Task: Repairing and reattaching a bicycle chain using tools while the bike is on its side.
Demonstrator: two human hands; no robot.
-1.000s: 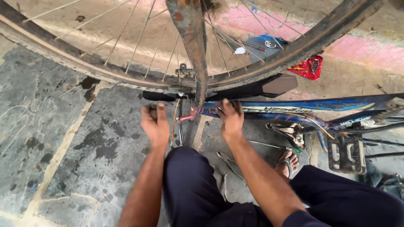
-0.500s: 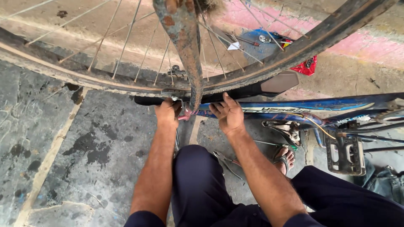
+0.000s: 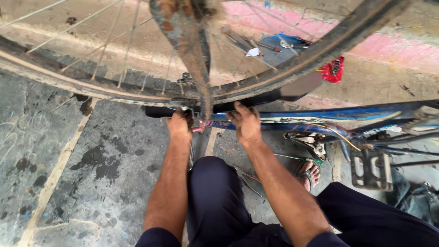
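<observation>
My left hand sits just below the bicycle wheel's rim, fingers curled shut around the black tyre where it hangs off the rim at the wheel's six o'clock. My right hand is at three o'clock of the left, on the other side of the rusty fork blade that comes down between them. Its fingers are bent over the same black tyre, pressing on it, thumb toward the fork. A small pink piece pokes out between my two hands, near the fork's lower end; I cannot tell what it is.

The blue bicycle frame lies across at three o'clock of my right hand, with a pedal further out at four o'clock. My sandalled foot shows at five o'clock. Past the wheel at one o'clock lie tools on a blue cloth and a red packet. The stained stone floor spreads out at eight o'clock.
</observation>
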